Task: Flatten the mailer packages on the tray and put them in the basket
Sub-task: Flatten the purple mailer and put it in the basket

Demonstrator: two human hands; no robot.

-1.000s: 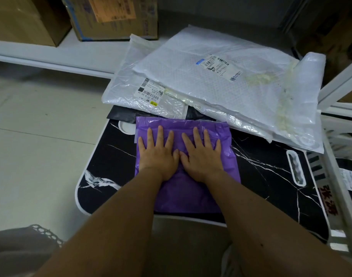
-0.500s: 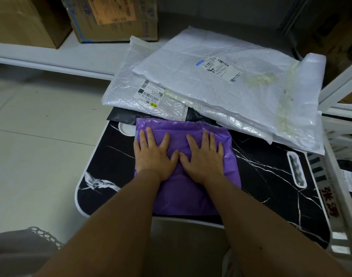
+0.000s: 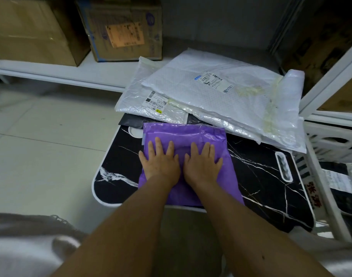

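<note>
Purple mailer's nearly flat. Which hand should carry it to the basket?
Right, probably. Both hands press flat on the purple mailer, but the right hand lies nearer the white basket at the tray's right.

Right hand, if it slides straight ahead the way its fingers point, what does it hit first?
The right hand, flat on the purple mailer, points toward the far side. It would likely cross that mailer's creased far edge, then meet the white mailers stacked beyond, though their height is unclear.

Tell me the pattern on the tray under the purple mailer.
Black marble with white veins and a white rim, the tray, seen in the head view.
</note>
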